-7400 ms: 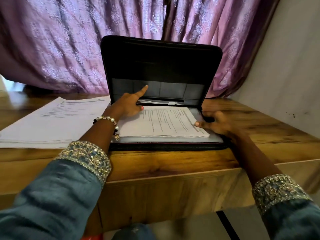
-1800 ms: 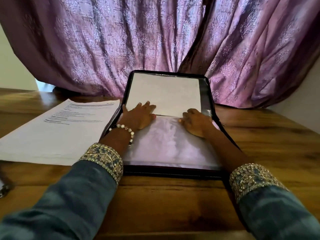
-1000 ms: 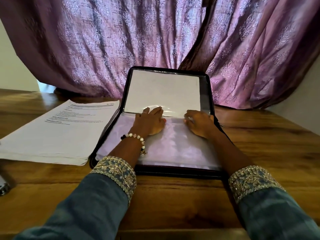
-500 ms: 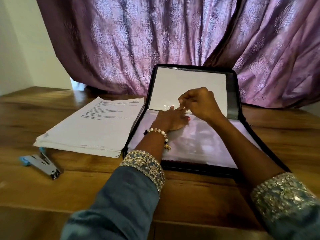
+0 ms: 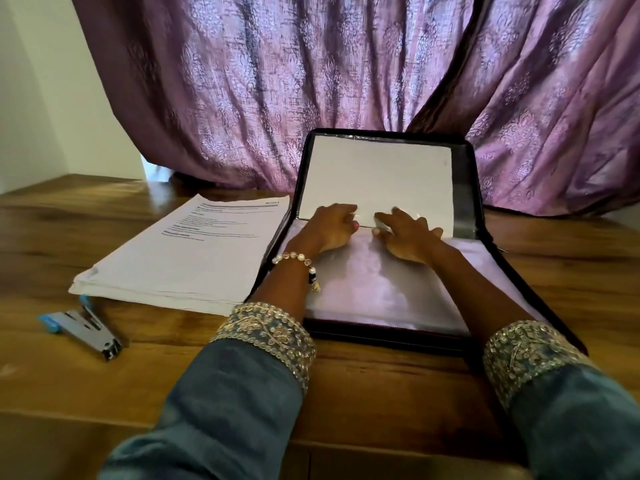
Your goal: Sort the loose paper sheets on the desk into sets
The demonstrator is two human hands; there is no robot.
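I have both hands [image 5: 370, 225] flat at the folder's [image 5: 465, 188] crease, fingers loose, gripping nothing. One set filed at twelve o'clock; the stack [image 5: 183, 258] (ten o'clock on the desk [image 5: 554, 271]) awaits sorting.

Printed paper stack [image 5: 180, 254] left of folder [image 5: 464, 216]
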